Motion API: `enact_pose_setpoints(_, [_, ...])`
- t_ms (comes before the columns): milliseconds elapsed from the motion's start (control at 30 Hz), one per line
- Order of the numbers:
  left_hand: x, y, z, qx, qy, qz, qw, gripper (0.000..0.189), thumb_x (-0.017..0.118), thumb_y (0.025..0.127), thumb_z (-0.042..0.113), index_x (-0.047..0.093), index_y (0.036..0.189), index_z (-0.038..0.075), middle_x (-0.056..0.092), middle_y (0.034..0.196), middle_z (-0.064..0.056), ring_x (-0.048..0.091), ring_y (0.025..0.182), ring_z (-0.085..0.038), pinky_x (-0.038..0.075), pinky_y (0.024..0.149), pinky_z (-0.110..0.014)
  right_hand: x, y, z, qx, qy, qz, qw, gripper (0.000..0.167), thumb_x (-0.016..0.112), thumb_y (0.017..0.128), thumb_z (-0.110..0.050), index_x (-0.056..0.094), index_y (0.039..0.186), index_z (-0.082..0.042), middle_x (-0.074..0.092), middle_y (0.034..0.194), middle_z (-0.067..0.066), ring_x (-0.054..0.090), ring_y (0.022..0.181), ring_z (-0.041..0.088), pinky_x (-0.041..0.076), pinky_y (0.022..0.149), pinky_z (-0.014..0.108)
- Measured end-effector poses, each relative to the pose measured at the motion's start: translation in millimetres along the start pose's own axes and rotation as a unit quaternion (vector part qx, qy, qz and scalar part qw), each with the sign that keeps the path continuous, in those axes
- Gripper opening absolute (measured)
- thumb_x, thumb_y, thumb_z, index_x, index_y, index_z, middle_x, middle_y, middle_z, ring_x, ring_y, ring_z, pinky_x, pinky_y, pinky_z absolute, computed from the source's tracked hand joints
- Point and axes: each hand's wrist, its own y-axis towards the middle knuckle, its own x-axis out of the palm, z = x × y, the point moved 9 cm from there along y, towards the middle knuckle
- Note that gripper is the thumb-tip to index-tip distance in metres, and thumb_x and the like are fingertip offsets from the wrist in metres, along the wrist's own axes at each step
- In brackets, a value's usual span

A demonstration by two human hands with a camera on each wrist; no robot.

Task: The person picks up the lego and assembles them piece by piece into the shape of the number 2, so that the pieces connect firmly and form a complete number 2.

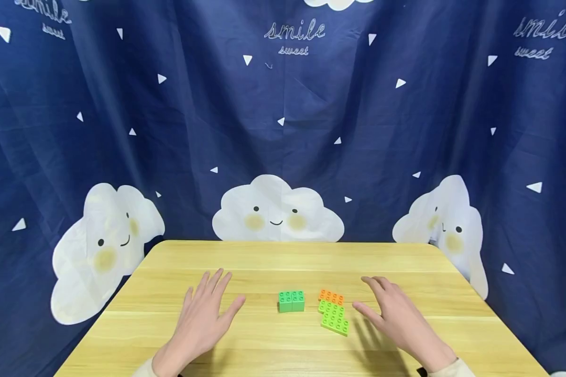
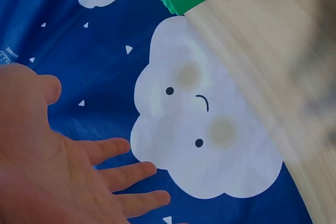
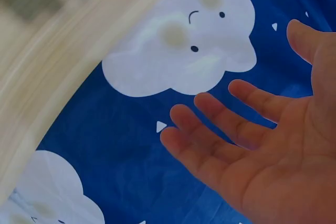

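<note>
Two green toy building bricks stand side by side near the middle of the table, studs up. To their right lies an orange brick, touching or close to a pair of lime green bricks set at a slight angle. My left hand hovers over the table left of the green bricks, fingers spread and holding nothing. On the other side my right hand is raised just right of the lime bricks, its fingers loosely extended and nothing in them. Both palms show in the wrist views.
The light wooden table has rounded far corners. Behind it hangs a dark blue curtain printed with white smiling clouds and small triangles, close against the table's far edge.
</note>
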Motion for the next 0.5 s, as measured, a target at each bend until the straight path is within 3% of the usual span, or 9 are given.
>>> enact_pose_setpoints(300, [4.8, 16.8, -0.8, 0.007, -0.049, 0.006, 0.9987, 0.070, 0.049, 0.103, 0.059, 0.049, 0.151, 0.007, 0.046, 0.156, -0.017, 0.038, 0.146, -0.044, 0.032, 0.110, -0.072, 5, 12.2, -4, 0.012, 0.040, -0.029, 0.9987, 0.062, 0.060, 0.099, -0.056, 0.061, 0.135, -0.005, 0.067, 0.125, 0.012, 0.067, 0.111, 0.034, 0.054, 0.094, 0.054])
enact_pose_setpoints(500, [13.1, 28.8, -6.2, -0.006, -0.085, 0.008, 0.9963, 0.067, 0.055, 0.102, 0.054, 0.050, 0.150, 0.006, 0.050, 0.154, -0.015, 0.045, 0.142, -0.039, 0.037, 0.111, -0.064, 10, 18.0, -4, 0.025, 0.032, -0.067, 0.9969, 0.059, 0.058, 0.098, -0.059, 0.064, 0.132, -0.011, 0.070, 0.125, 0.007, 0.069, 0.105, 0.026, 0.057, 0.086, 0.050])
